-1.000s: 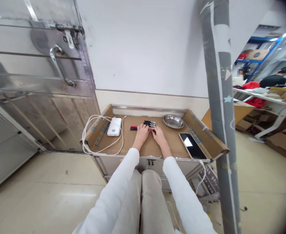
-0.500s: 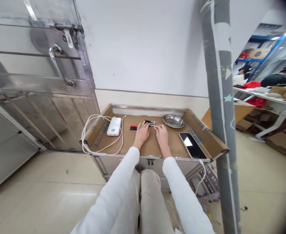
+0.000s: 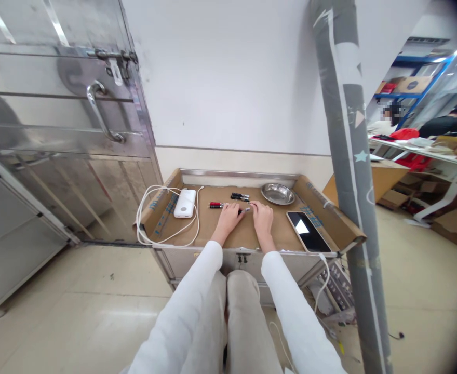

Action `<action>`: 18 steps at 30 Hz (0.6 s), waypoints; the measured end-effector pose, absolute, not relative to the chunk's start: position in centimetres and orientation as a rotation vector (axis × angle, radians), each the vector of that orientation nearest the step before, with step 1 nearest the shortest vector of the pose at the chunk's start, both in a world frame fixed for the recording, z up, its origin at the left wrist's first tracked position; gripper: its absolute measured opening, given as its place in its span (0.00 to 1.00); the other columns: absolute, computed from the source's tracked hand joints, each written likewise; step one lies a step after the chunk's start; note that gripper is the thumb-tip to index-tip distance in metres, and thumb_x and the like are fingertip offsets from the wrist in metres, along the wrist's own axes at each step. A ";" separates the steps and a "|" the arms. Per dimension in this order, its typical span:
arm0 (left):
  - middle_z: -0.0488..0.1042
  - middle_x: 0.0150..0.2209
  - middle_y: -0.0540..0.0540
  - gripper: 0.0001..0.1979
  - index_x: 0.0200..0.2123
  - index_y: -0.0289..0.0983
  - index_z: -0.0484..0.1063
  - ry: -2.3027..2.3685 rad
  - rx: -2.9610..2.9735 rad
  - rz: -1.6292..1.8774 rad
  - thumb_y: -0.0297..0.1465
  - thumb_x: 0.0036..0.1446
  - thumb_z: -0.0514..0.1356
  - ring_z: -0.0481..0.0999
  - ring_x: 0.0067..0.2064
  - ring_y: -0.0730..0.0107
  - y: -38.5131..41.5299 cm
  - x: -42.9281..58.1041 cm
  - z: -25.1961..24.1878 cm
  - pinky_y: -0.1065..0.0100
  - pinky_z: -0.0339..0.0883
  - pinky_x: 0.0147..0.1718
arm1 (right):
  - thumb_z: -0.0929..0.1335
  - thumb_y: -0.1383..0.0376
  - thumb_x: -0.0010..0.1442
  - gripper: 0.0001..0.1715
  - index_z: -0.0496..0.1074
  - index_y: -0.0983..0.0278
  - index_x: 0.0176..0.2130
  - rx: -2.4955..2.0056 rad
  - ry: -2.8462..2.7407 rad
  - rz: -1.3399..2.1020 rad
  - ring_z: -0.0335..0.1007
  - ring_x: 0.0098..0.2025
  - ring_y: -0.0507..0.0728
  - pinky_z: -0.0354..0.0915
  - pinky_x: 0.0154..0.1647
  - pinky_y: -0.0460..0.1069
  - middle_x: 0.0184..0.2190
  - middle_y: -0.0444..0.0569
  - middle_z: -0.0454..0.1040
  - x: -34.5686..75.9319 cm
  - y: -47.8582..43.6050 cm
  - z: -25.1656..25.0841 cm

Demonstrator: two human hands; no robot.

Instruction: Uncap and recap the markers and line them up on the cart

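My left hand [image 3: 229, 222] is closed over the cardboard-lined top, fingers curled round a slim pen with a silvery end [image 3: 246, 209] sticking out toward the right. My right hand [image 3: 263, 218] is just across from it, thumb and fingertips pinched together; anything small between them is too fine to make out. Beside the left fingers lies a red and black pen [image 3: 215, 205], partly covered by the hand. Black pens with silvery parts [image 3: 240, 197] lie together just beyond both hands.
A white power bank [image 3: 185, 203] with a looped white cable is at the left. A round steel dish [image 3: 278, 194] stands at the back right, a phone [image 3: 308, 231] in front of it. Cardboard flaps [image 3: 330, 213] edge the top. A wrapped grey pole [image 3: 347, 130] rises at right.
My left hand has drawn back toward me off the black pens, which now show uncovered. The silvery pen end has come nearer me with it. The right hand has shifted slightly right.
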State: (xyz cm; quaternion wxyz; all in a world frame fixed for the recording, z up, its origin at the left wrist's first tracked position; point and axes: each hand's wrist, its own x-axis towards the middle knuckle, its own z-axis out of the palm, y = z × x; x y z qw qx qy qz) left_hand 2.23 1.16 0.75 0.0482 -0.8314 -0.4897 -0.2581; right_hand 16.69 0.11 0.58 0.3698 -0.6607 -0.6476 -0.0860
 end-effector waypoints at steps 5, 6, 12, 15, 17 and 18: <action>0.73 0.41 0.41 0.10 0.42 0.35 0.64 -1.631 -2.358 -0.812 0.33 0.65 0.47 0.72 0.45 0.63 0.9 2.0 0.5 0.63 0.60 0.46 | 0.55 0.61 0.67 0.20 0.72 0.64 0.42 -1.656 -1.649 -0.211 0.67 0.38 0.56 0.52 0.41 0.49 0.36 0.52 0.76 16.7 0.2 0.5; 0.73 0.41 0.41 0.10 0.42 0.35 0.64 -1.621 -2.361 -0.800 0.33 0.65 0.47 0.72 0.45 0.63 1.0 2.1 0.5 0.63 0.60 0.46 | 0.55 0.62 0.67 0.20 0.72 0.64 0.42 -1.636 -1.652 -0.211 0.67 0.38 0.56 0.53 0.42 0.49 0.37 0.53 0.76 16.7 0.2 0.5; 0.72 0.42 0.41 0.09 0.43 0.35 0.64 -1.604 -2.367 -0.797 0.32 0.65 0.48 0.71 0.45 0.62 1.1 2.1 0.5 0.62 0.61 0.46 | 0.55 0.63 0.67 0.19 0.72 0.64 0.41 -1.588 -1.723 -0.188 0.67 0.39 0.56 0.55 0.42 0.48 0.37 0.52 0.76 16.6 0.2 0.5; 0.73 0.42 0.41 0.10 0.43 0.35 0.65 -1.593 -2.381 -0.801 0.31 0.65 0.47 0.71 0.45 0.62 1.0 2.0 0.5 0.62 0.61 0.47 | 0.56 0.64 0.66 0.18 0.72 0.64 0.41 -1.565 -1.750 -0.162 0.68 0.39 0.57 0.57 0.43 0.49 0.37 0.53 0.76 16.6 0.2 0.6; 0.73 0.42 0.41 0.10 0.44 0.35 0.65 -1.586 -2.403 -0.816 0.31 0.65 0.47 0.72 0.45 0.62 1.0 2.0 0.5 0.62 0.61 0.47 | 0.56 0.66 0.65 0.18 0.71 0.64 0.43 -1.492 -1.783 -0.110 0.69 0.41 0.56 0.60 0.45 0.49 0.40 0.52 0.76 16.5 0.1 0.7; 0.73 0.42 0.41 0.10 0.44 0.35 0.65 -1.586 -2.414 -0.831 0.31 0.65 0.47 0.72 0.45 0.63 1.0 2.0 0.5 0.62 0.61 0.47 | 0.56 0.67 0.65 0.18 0.70 0.64 0.46 -1.440 -1.811 -0.080 0.70 0.43 0.56 0.61 0.45 0.49 0.42 0.51 0.76 16.4 0.0 0.7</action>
